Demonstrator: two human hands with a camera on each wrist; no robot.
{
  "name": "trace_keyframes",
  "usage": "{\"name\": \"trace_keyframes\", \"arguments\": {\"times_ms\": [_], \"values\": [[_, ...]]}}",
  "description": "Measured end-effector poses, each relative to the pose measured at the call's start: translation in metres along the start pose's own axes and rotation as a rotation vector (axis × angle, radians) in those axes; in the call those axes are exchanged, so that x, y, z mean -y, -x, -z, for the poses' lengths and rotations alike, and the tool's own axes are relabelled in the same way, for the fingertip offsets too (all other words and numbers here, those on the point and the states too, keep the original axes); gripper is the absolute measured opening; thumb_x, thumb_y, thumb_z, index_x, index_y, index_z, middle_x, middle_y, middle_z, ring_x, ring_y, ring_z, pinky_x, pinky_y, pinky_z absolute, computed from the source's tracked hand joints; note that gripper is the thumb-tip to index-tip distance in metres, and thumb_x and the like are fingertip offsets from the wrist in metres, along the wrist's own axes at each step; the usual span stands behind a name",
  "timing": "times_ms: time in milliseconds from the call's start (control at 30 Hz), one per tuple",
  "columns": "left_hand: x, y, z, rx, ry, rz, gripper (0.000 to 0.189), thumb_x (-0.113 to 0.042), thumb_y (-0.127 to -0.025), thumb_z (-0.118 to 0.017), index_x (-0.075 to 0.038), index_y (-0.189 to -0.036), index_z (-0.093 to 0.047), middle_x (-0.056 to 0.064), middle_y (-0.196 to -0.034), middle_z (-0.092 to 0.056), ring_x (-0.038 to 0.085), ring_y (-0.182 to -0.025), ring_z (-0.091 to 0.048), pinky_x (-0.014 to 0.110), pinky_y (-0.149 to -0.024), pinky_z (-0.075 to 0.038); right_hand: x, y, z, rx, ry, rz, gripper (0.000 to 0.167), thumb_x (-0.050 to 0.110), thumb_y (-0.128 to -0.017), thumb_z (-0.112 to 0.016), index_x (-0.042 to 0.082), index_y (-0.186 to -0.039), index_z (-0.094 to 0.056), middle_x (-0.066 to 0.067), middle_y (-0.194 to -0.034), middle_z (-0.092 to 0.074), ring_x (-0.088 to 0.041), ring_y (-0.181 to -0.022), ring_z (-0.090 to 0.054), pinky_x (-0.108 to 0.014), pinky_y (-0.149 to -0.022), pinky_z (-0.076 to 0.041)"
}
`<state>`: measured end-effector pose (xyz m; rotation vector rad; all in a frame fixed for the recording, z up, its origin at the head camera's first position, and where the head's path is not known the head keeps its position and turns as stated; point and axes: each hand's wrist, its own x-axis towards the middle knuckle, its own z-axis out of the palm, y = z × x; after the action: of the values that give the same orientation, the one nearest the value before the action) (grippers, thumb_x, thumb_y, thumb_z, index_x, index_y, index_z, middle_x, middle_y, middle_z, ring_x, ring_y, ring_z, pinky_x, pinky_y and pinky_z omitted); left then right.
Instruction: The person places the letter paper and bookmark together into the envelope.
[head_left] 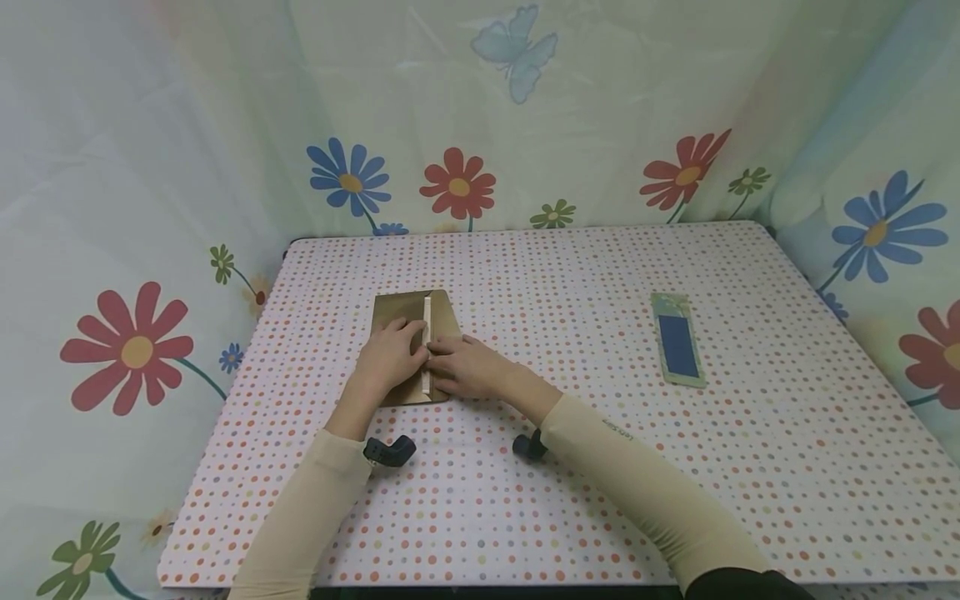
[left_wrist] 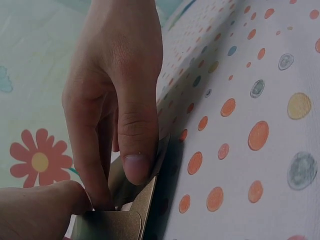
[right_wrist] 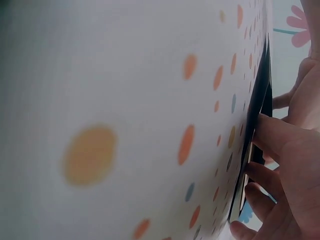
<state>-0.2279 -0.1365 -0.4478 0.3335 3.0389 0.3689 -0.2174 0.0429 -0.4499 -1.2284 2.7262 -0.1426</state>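
Note:
A gold-brown envelope [head_left: 402, 308] lies on the table with its flap [head_left: 444, 315] folded out to the right. A narrow white strip [head_left: 427, 383] runs along the base of the flap. My left hand [head_left: 387, 357] rests on the envelope's body, its fingertips at the strip. From the right, my right hand [head_left: 474, 367] lays its fingers across the flap and strip, close beside the left thumb. In the left wrist view the left thumb [left_wrist: 136, 165] and forefinger stand apart at the envelope's edge [left_wrist: 145, 207]. Several right fingertips [right_wrist: 256, 172] touch the envelope in the right wrist view.
A slim green patterned packet [head_left: 698, 367] with a dark blue panel [head_left: 678, 343] lies to the right on the dotted table cover [head_left: 555, 308]. Flower-printed curtains [head_left: 585, 125] stand behind and at both sides of the table.

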Motion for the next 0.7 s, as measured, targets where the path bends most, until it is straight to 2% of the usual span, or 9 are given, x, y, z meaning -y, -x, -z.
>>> {"name": "trace_keyframes", "arguments": {"times_ms": [200,700], "values": [[-0.0011,-0.0001,0.0012,-0.001,0.002,-0.002,0.050,-0.039,-0.092,-0.051,-0.022,-0.139,-0.048,0.015,-0.144,-0.045,0.044,-0.129,-0.043,0.058,-0.095,-0.046,-0.0008,-0.0012,0.0012,0.011,-0.006,-0.001,0.049,0.039,-0.098,-0.048,0.020,-0.143,-0.045,-0.005,-0.153,-0.034,-0.026,-0.144,-0.027,-0.055,-0.113,-0.027],[-0.0004,0.0010,0.0016,0.006,0.006,0.004,0.051,-0.039,-0.093,-0.050,-0.023,-0.140,-0.047,0.014,-0.145,-0.044,0.043,-0.131,-0.042,0.058,-0.095,-0.046,-0.0022,-0.0011,0.0019,0.006,-0.045,-0.009,0.049,0.038,-0.097,-0.050,0.022,-0.143,-0.045,-0.004,-0.154,-0.033,-0.025,-0.144,-0.026,-0.053,-0.114,-0.026]]}}
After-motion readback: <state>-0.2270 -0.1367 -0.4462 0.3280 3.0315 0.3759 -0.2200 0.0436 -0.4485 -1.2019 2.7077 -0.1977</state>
